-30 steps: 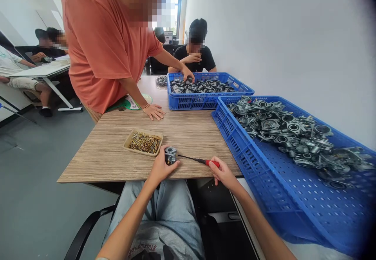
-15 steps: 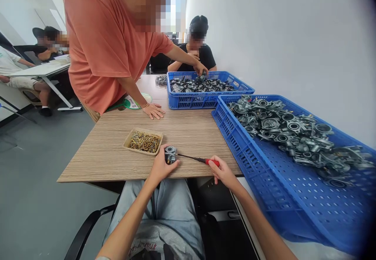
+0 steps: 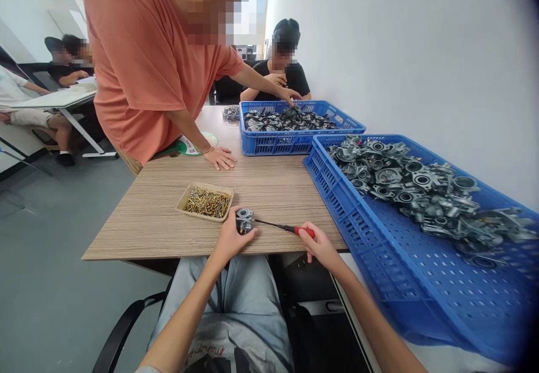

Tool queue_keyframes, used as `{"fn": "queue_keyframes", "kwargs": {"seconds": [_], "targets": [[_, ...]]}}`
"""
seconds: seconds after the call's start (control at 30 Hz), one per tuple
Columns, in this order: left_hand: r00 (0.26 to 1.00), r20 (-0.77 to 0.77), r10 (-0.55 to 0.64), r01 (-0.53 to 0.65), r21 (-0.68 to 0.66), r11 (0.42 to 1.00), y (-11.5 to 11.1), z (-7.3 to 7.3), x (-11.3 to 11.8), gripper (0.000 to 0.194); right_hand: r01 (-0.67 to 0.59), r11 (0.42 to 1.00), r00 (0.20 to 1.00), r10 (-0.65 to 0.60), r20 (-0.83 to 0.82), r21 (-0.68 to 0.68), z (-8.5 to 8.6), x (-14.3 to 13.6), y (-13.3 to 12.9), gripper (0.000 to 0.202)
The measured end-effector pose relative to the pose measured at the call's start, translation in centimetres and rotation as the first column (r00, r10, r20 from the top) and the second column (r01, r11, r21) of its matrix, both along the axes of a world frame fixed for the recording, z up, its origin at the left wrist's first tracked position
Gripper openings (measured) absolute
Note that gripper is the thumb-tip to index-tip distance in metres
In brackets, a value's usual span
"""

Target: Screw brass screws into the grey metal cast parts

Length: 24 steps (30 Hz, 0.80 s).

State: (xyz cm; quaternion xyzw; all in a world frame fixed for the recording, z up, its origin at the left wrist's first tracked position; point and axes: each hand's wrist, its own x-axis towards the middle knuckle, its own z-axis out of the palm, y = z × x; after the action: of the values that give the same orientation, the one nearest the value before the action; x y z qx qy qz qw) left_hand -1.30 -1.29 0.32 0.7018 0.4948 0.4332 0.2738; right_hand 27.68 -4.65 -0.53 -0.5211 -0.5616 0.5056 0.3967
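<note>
My left hand is wrapped round a grey metal part with round openings, held just above the table's front edge. The red handle of a screwdriver is in the fingers of my right hand. Its thin dark shaft points left, and the tip meets the right side of the metal part. Close behind my left hand stands a tan tray filled with small brass-coloured pieces.
Right of my right hand, a large blue crate holds many metal parts. Another blue crate stands behind it. A person in an orange shirt leans over the wooden table from the left. Someone in black sits at the back.
The standing person's hand over the rear crate has let go of a part and opened out. My own hands, the metal part and the screwdriver look almost unmoved.
</note>
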Motion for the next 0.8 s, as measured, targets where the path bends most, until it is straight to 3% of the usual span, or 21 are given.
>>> {"fn": "queue_keyframes", "kwargs": {"seconds": [0.8], "targets": [[1.0,0.005,0.001,-0.001,-0.038,0.999,-0.06,0.59,0.22,0.065,0.028,1.0,0.999,-0.028,0.043,-0.01,0.8,-0.25,-0.07,0.04]]}}
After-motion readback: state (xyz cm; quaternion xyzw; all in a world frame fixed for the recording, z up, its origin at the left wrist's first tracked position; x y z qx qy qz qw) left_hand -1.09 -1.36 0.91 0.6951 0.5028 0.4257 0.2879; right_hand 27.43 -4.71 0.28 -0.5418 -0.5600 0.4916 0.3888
